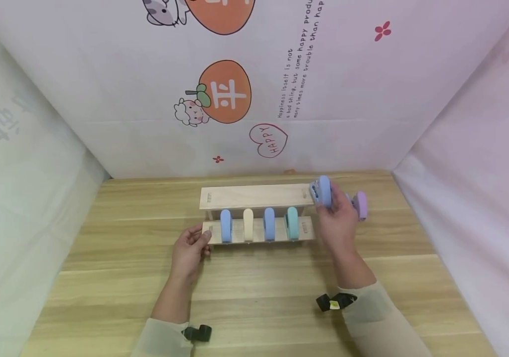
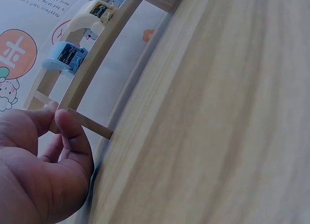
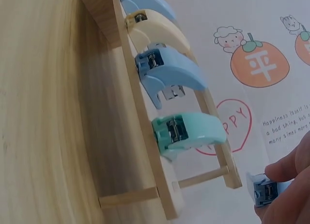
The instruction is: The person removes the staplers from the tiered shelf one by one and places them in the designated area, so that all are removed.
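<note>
My left hand [image 1: 188, 250] grips the left end of the lower wooden shelf [image 1: 258, 238], with the thumb on top and fingers curled at its edge. Along that shelf stand small staplers: a light blue one [image 1: 226, 226], a cream one [image 1: 248, 225], another blue one [image 1: 269, 224] and a teal one [image 1: 292, 223]. In my right hand [image 1: 340, 220] a light blue stapler [image 1: 324, 191] is pinched between thumb and fingers, at the right end of the upper wooden shelf [image 1: 256, 196]. Only the held stapler's end [image 3: 266, 190] shows in the right wrist view.
Just beyond my right hand sits a purple stapler [image 1: 361, 205], with a bit of something blue beside it, mostly hidden by the hand. The wood-grain table [image 1: 254, 297] backs onto a printed white cloth [image 1: 344, 109], and white cloth hangs at both sides.
</note>
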Demonstrator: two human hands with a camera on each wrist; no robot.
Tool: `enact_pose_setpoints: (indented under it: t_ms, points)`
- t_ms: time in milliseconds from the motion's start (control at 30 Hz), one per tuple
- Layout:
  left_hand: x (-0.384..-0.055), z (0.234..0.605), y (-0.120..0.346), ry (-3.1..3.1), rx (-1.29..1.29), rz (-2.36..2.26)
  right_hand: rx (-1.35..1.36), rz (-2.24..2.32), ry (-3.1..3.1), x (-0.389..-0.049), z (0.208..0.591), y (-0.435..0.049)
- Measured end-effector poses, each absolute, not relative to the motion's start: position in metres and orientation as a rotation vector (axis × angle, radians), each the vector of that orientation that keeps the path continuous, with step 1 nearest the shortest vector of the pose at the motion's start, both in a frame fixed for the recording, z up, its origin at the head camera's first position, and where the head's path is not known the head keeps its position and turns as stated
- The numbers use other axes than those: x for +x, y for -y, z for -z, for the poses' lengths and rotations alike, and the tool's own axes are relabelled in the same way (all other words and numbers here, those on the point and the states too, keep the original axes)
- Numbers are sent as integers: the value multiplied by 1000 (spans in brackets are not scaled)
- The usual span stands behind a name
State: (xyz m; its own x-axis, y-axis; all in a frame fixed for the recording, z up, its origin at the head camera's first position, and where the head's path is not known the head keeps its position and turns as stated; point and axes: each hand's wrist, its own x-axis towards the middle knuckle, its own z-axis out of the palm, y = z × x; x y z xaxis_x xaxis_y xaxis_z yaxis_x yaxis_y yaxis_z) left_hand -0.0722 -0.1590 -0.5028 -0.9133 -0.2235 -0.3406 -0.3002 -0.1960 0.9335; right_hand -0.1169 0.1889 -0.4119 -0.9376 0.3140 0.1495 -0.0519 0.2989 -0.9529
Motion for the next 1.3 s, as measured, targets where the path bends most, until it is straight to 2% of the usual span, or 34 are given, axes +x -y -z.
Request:
enact_pose_setpoints:
  t_ms: [1300]
  points:
    - [-72, 503, 159, -1956, -652, -2293, -478, -1621, 2218, -112, 427, -241]
